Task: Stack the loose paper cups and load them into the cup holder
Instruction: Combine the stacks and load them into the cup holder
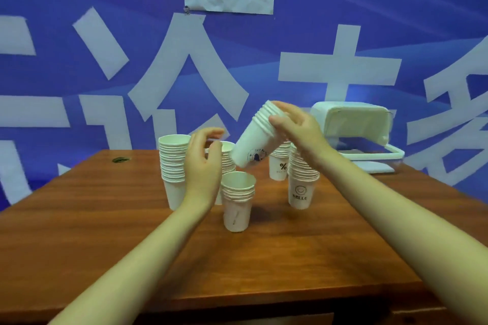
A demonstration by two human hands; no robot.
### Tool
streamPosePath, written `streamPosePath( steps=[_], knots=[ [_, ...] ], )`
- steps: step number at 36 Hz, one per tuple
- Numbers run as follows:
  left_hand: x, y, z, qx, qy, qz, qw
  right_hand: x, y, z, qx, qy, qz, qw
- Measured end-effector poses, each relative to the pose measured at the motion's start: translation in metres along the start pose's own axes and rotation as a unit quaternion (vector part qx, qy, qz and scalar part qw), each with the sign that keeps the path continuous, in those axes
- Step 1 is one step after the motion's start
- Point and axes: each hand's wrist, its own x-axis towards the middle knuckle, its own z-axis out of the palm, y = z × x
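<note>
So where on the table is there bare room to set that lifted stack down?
Bare wood lies in front of the nearest cup stack, toward the table front edge, and left of the tallest stack. It is crowded between that stack and the HELLO stack, under the right hand.

Item: one person, seen from a head-worn camera — two forearms and two hands only. Left hand [203, 163]: bare, no glove, no ring and no watch or band showing at the wrist; nails short so far as the blurred fingertips allow. Left forearm: bare along its whole visible length, from the wrist to the lower frame edge, with no sleeve or cuff in view. Right hand [295, 124]: bare likewise, without jewellery or strap. Right forearm: bare to the right frame edge — no sleeve, cuff, tape or marking visible on it anywhere.
</note>
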Motion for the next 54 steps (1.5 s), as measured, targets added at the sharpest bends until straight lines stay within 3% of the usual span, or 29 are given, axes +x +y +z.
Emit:
streamPosePath(
  steps=[4,8,15,17,21,24,27,32,35,43,47,54],
  knots=[
    [-0.011,-0.047,-0.022,0.042,-0.053,-0.116,0.991,-0.008,0.006,0.032,-0.161,-0.113,0.003,0.98],
    [-0.027,-0.066,-0.02,0.005,-0.13,-0.222,0.966,-0.017,0.019,0.049,-0.324,-0.249,0.031,0.912],
    [-0.043,-0.062,-0.001,-0.103,-0.155,-0.227,0.956,-0.019,0.027,0.039,-0.214,-0.298,0.071,0.928],
    [-0.041,-0.06,0.002,-0.108,-0.157,-0.214,0.958,-0.007,0.023,0.029,-0.213,-0.265,0.03,0.94],
    [-0.038,-0.065,0.004,-0.1,-0.177,-0.179,0.963,0.045,0.01,0.006,-0.178,-0.066,-0.013,0.982],
    [-0.041,-0.065,0.007,-0.073,-0.194,-0.13,0.97,0.089,0.017,-0.017,-0.262,-0.005,-0.008,0.965],
    [-0.038,-0.064,0.018,-0.061,-0.184,-0.096,0.976,0.125,0.043,-0.031,-0.367,-0.027,0.053,0.928],
    [-0.024,-0.076,0.048,-0.074,-0.129,-0.091,0.985,0.152,0.077,-0.034,-0.472,-0.144,0.153,0.856],
    [-0.026,-0.09,0.06,-0.069,-0.13,-0.097,0.984,0.162,0.091,-0.034,-0.467,-0.181,0.171,0.849],
    [-0.027,-0.098,0.062,-0.075,-0.144,-0.085,0.983,0.163,0.099,-0.039,-0.56,-0.17,0.059,0.809],
    [-0.027,-0.096,0.062,-0.073,-0.148,-0.085,0.983,0.162,0.097,-0.044,-0.581,-0.16,0.067,0.796],
    [-0.026,-0.094,0.061,-0.078,-0.156,-0.075,0.982,0.16,0.088,-0.049,-0.528,-0.15,0.095,0.83]
  ],
)
